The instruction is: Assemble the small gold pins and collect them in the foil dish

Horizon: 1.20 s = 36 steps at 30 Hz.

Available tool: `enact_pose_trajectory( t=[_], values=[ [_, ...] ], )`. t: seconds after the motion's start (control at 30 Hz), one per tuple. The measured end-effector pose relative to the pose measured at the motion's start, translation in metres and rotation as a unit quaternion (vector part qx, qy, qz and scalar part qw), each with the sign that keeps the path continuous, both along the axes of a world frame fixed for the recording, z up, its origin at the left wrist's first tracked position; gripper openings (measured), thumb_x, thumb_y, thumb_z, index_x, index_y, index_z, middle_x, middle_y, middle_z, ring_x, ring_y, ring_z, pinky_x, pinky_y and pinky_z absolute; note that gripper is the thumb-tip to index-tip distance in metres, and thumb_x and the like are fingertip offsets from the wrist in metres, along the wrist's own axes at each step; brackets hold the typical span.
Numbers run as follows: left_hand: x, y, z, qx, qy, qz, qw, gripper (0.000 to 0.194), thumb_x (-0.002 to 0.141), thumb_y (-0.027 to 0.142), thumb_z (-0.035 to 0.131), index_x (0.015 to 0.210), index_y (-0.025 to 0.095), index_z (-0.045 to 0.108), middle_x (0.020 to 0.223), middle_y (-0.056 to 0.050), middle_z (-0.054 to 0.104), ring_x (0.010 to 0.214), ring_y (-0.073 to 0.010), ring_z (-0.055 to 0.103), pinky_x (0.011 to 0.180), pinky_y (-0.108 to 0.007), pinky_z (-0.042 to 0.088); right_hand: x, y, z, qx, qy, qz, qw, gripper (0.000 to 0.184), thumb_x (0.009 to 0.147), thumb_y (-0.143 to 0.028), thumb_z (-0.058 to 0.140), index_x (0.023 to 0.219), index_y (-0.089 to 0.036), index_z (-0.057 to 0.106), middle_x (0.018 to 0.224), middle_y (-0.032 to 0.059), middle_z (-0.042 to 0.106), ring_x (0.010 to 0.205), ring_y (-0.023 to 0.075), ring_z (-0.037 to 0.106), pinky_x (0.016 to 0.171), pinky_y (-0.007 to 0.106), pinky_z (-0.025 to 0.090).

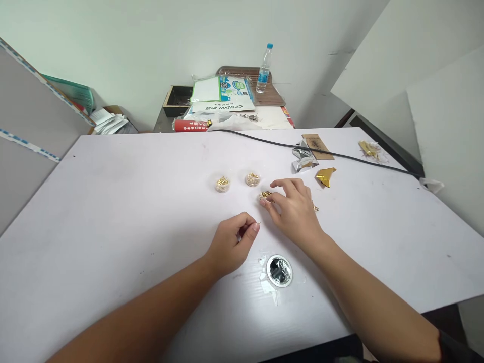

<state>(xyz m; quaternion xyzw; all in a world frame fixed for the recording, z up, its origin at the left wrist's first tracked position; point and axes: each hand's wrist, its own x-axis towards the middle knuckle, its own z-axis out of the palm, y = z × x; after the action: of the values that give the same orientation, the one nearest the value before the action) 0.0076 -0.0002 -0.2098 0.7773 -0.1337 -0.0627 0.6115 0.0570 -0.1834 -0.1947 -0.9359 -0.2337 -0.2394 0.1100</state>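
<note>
My left hand (232,243) is curled, thumb and forefinger pinched on a tiny thin pin whose tip sticks out at the fingertip. My right hand (293,206) rests on the white table (113,212) with its fingers bent over a small heap of gold pieces (265,194), touching it. Two small clear cups of gold pieces (222,183) (252,179) stand just beyond the hands.
A black cable (340,156) crosses the far side of the table. Silver foil (302,159), a gold folded paper (325,176) and a brown card (316,146) lie at the right. A round metal grommet (279,270) sits near the front edge. A water bottle (264,68) stands on a cluttered back table.
</note>
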Motion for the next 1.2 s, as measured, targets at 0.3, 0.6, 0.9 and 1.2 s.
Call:
enact_pose_trajectory(
  t=[0.3, 0.6, 0.9, 1.2],
  values=[
    [0.0, 0.0, 0.001, -0.008, 0.013, 0.0, 1.0, 0.027, 0.096, 0.034, 0.048, 0.074, 0.018, 0.046, 0.06, 0.005, 0.042, 0.056, -0.009, 0.035, 0.054, -0.023, 0.032, 0.0, 0.001, -0.001, 0.064, 0.033, 0.006, 0.997, 0.016, 0.088, -0.031, 0.069, 0.075, -0.02, 0.071, 0.112, 0.0124, 0.065, 0.107, 0.0315, 0.056, 0.085, 0.05, 0.049],
    [-0.002, 0.0, 0.006, -0.067, 0.073, -0.027, 0.995, 0.035, 0.096, 0.047, 0.05, 0.078, 0.018, 0.048, 0.064, 0.004, 0.042, 0.06, -0.0102, 0.036, 0.058, -0.025, 0.032, -0.017, -0.007, 0.03, 0.227, 0.082, 0.177, 0.954, 0.026, 0.084, -0.03, 0.074, 0.108, -0.022, 0.067, 0.103, 0.0107, 0.066, 0.097, 0.0248, 0.062, 0.08, 0.042, 0.056],
    [-0.006, -0.02, 0.027, -0.192, 0.147, -0.116, 0.964, 0.046, 0.088, 0.059, 0.061, 0.075, 0.017, 0.049, 0.063, 0.002, 0.045, 0.062, -0.0107, 0.039, 0.063, -0.027, 0.034, -0.027, -0.02, 0.023, 0.467, 0.343, 0.308, 0.755, 0.009, 0.086, -0.026, 0.072, 0.093, -0.021, 0.072, 0.087, 0.0024, 0.063, 0.065, 0.0113, 0.067, 0.059, 0.028, 0.06],
    [0.006, -0.042, 0.047, -0.029, 0.077, -0.13, 0.988, 0.046, 0.09, 0.058, 0.057, 0.072, 0.016, 0.053, 0.067, -0.002, 0.056, 0.064, -0.0123, 0.049, 0.062, -0.026, 0.041, -0.031, -0.045, 0.016, 0.561, 0.348, 0.291, 0.693, 0.009, 0.09, -0.027, 0.069, 0.085, -0.019, 0.066, 0.081, 0.0016, 0.063, 0.065, 0.0122, 0.067, 0.058, 0.028, 0.06]
  ],
)
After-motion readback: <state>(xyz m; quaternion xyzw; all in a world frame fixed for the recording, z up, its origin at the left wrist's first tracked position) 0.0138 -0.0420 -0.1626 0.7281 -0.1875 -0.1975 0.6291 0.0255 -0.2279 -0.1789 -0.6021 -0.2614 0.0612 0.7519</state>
